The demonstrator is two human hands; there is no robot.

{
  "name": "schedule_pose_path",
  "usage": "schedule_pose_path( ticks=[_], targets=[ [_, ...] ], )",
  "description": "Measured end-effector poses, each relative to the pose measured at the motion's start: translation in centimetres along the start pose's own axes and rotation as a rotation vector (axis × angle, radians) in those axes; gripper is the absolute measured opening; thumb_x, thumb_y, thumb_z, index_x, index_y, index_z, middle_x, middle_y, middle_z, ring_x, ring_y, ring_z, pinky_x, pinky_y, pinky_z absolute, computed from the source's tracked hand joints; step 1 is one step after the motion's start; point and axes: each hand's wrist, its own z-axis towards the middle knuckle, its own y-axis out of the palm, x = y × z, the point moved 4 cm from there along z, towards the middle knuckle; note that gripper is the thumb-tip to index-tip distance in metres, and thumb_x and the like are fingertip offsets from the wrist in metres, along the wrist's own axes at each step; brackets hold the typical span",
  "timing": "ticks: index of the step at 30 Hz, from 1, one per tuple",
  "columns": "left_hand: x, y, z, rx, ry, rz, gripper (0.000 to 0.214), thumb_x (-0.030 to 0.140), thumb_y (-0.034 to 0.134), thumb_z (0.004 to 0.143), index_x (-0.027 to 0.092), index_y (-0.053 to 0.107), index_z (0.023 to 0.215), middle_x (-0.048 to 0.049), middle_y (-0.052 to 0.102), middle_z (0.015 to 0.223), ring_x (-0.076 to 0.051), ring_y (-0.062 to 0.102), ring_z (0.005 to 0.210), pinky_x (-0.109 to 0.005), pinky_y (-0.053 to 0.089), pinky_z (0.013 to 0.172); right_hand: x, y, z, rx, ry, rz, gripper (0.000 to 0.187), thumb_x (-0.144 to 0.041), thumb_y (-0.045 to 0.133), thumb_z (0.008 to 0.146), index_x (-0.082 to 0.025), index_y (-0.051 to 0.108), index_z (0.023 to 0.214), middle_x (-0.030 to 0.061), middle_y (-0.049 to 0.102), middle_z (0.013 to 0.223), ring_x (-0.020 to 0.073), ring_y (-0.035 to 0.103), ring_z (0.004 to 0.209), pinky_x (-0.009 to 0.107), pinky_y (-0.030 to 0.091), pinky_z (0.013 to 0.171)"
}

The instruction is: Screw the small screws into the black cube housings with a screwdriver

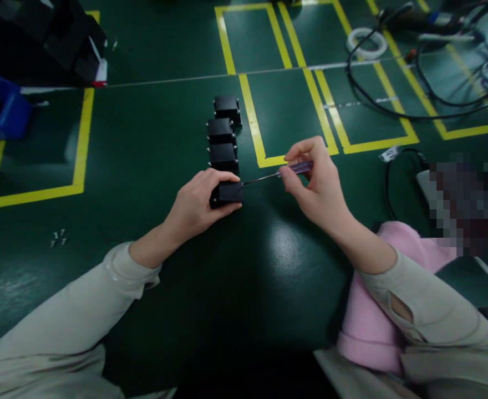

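My left hand (196, 202) grips a small black box (230, 192) on the green table, thumb on its near side and fingers on its far side. In my right hand (316, 185) is a screwdriver (296, 168) with a clear purplish handle, held between thumb and fingers. Its thin shaft points left, and the tip meets the box's right end near a corner; the screw there is too small to make out. Just beyond, several similar black boxes (223, 153) with silver screws at their corners stand in a row leading away from me.
Several loose screws (59, 238) lie at the left. A blue bin (3, 105) and black parts (48, 41) are at the back left. Back right are a white tape roll (366, 43) and a black cable (394, 113). Pink cloth (372, 321) lies under my right forearm.
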Motion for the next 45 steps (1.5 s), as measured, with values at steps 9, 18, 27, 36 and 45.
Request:
schedule_pose_path(
  ticks=[9,18,27,36,45],
  targets=[
    [0.51,0.54,0.28,0.011,0.033,-0.026,0.038,0.035,0.07,0.091,0.019,0.058,0.124,-0.0078,0.067,0.12,-0.024,0.063,0.108,-0.038,0.05,0.094,-0.12,-0.5,0.23,0.053,-0.015,-0.037,0.02,-0.041,0.056,0.1,-0.024,0.053,0.089,-0.0041,0.053,0.073,0.0113,0.053,0.063,0.03,0.042,0.06],
    [0.9,0.75,0.81,0.015,0.015,-0.021,0.037,0.035,0.069,0.091,0.019,0.059,0.123,-0.0084,0.068,0.121,-0.025,0.063,0.111,-0.039,0.049,0.095,0.37,-0.6,0.31,0.097,-0.017,0.005,0.021,-0.044,0.058,0.099,-0.024,0.054,0.092,-0.0032,0.055,0.079,0.0112,0.055,0.066,0.03,0.044,0.061],
    [0.66,0.92,0.73,0.027,0.027,-0.02,0.039,0.034,0.071,0.09,0.018,0.059,0.123,-0.0083,0.067,0.121,-0.025,0.063,0.111,-0.037,0.049,0.093,0.29,-0.61,0.51,0.09,-0.008,0.02,0.025,-0.044,0.056,0.1,-0.023,0.051,0.086,-0.006,0.052,0.069,0.0088,0.052,0.059,0.028,0.039,0.056],
    [0.66,0.89,0.69,0.037,0.032,-0.019,0.038,0.034,0.072,0.09,0.019,0.059,0.123,-0.0078,0.067,0.121,-0.025,0.063,0.111,-0.037,0.049,0.094,0.31,-0.66,0.58,0.084,-0.017,0.008,0.025,-0.044,0.056,0.1,-0.023,0.052,0.086,-0.0062,0.053,0.065,0.0085,0.052,0.055,0.028,0.038,0.053],
    [0.68,0.89,0.66,0.032,0.03,-0.016,0.039,0.035,0.071,0.091,0.019,0.059,0.124,-0.0077,0.067,0.121,-0.025,0.063,0.111,-0.037,0.049,0.094,0.37,-0.59,0.56,0.091,-0.01,0.024,0.022,-0.04,0.055,0.101,-0.024,0.051,0.087,-0.0082,0.051,0.06,0.0069,0.051,0.048,0.027,0.037,0.048]
  ],
)
